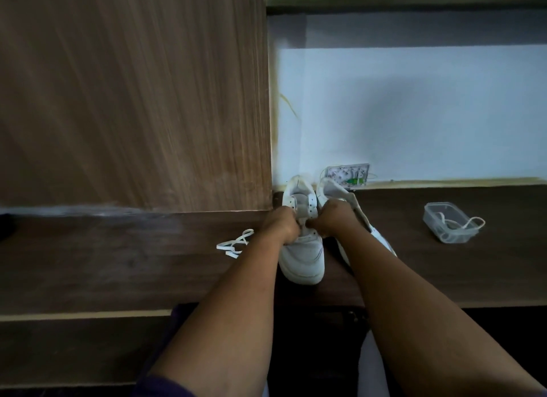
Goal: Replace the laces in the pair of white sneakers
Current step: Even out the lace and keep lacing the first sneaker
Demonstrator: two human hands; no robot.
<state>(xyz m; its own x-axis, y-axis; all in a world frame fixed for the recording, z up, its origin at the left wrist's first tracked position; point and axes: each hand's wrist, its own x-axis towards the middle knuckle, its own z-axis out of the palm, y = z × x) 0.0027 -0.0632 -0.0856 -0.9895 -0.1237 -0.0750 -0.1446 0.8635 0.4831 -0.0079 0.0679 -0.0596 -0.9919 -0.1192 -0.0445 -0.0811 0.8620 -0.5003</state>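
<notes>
Two white sneakers stand on the dark wooden desk [118, 263], toes toward me. My hands work on the left sneaker [302, 257], whose upper eyelets are bare. My left hand [281, 225] is curled at the left side of its lacing area and my right hand [328, 220] at the right side. Each seems to pinch a lace end there, but the fingers hide it. The right sneaker [340, 195] stands behind my right forearm, mostly covered. A loose white lace [233, 244] lies on the desk left of my left wrist.
A clear plastic container [450, 222] with a lace hanging over its rim sits at the right of the desk. A wooden panel [133, 100] rises at the left. A wall socket [349, 174] sits on the white wall behind the shoes.
</notes>
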